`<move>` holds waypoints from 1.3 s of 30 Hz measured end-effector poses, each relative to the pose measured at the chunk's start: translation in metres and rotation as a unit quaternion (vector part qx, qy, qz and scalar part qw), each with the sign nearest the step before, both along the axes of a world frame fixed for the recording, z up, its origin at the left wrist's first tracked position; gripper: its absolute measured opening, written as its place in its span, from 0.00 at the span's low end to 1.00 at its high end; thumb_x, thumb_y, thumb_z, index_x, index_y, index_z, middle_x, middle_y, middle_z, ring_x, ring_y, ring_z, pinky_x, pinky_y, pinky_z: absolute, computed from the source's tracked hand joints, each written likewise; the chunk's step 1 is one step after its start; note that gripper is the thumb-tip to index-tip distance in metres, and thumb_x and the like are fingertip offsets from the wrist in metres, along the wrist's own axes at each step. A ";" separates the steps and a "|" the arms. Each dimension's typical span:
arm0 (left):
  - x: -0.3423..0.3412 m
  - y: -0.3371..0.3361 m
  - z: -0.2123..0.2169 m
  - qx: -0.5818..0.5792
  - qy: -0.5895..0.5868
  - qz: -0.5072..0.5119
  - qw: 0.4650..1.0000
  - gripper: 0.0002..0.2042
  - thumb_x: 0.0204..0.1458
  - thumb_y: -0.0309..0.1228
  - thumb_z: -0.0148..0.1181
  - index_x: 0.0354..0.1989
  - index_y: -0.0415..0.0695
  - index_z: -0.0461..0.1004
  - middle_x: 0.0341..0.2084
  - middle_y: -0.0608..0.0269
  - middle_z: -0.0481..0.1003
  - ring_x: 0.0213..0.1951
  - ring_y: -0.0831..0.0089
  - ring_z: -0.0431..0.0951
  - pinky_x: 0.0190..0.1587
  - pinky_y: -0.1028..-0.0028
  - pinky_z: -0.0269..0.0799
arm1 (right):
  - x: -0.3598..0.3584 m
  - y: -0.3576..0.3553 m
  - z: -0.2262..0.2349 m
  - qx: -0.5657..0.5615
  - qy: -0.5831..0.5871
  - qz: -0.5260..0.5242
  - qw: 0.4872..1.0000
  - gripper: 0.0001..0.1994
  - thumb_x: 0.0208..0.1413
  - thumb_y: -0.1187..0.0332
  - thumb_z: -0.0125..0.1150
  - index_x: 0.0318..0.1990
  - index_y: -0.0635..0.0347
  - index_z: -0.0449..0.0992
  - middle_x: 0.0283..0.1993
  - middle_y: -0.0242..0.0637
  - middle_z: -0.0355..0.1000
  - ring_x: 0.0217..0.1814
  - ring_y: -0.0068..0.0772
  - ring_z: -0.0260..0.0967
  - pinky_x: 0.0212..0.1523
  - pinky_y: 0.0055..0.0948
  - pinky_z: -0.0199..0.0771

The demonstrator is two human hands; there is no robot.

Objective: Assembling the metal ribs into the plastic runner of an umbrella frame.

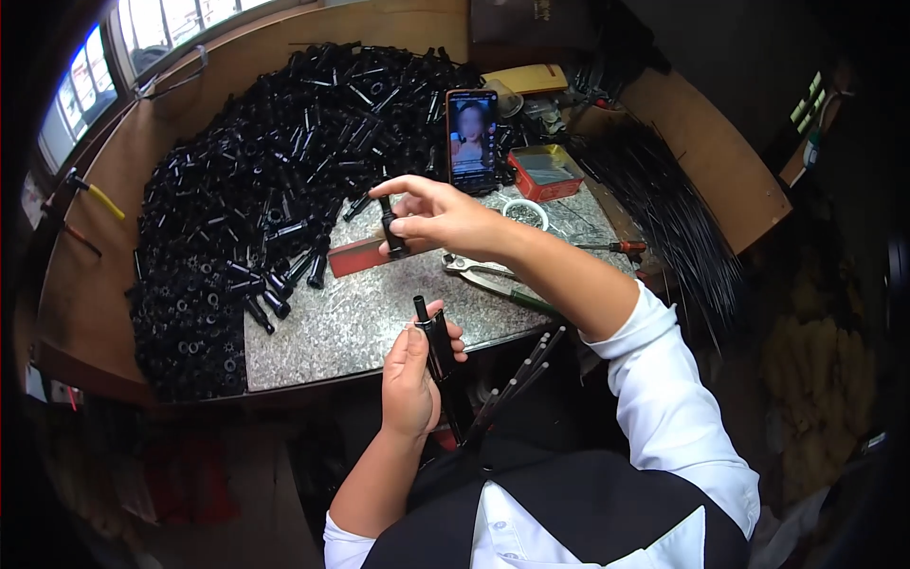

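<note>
My left hand (pixel 412 370) grips a long black rod (pixel 438 351) upright near the front edge of the speckled stone slab (pixel 370 318). Farther out over the slab, my right hand (pixel 441 216) pinches a short black tube piece (pixel 391 226) between thumb and fingers, held upright just above a red flat bar (pixel 353 256). A huge heap of similar black tube pieces (pixel 256 180) covers the left and back of the bench, a few lying loose beside the right hand.
A phone (pixel 472 137) stands propped with its screen lit behind the slab. A red tin (pixel 545 171), a white ring (pixel 526 213), pliers (pixel 493 277) and a screwdriver (pixel 616 247) lie to the right. Long black rods (pixel 664 209) are stacked far right; more rods (pixel 517 379) lean by my lap.
</note>
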State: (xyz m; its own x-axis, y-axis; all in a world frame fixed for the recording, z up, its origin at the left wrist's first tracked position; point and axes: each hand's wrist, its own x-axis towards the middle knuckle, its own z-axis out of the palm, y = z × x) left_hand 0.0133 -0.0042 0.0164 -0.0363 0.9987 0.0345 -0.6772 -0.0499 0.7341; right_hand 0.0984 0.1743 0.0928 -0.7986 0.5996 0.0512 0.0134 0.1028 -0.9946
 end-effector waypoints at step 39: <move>0.009 -0.006 0.003 0.010 0.050 0.032 0.998 0.18 0.65 0.39 0.39 0.49 0.36 0.67 0.36 0.60 0.73 0.37 0.76 0.73 0.43 0.75 0.70 | 0.034 -0.063 0.021 0.117 -0.066 0.006 0.991 0.19 0.55 0.76 0.58 0.53 0.62 0.60 0.42 0.34 0.68 0.44 0.20 0.67 0.46 0.22 0.71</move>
State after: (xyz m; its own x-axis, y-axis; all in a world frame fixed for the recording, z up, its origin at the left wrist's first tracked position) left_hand 0.0218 -0.0098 0.0191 -0.0963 0.9935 0.0614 -0.5954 -0.1069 0.7963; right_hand 0.1326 0.1113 0.1142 -0.8147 0.5740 0.0824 0.1389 0.3311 -0.9333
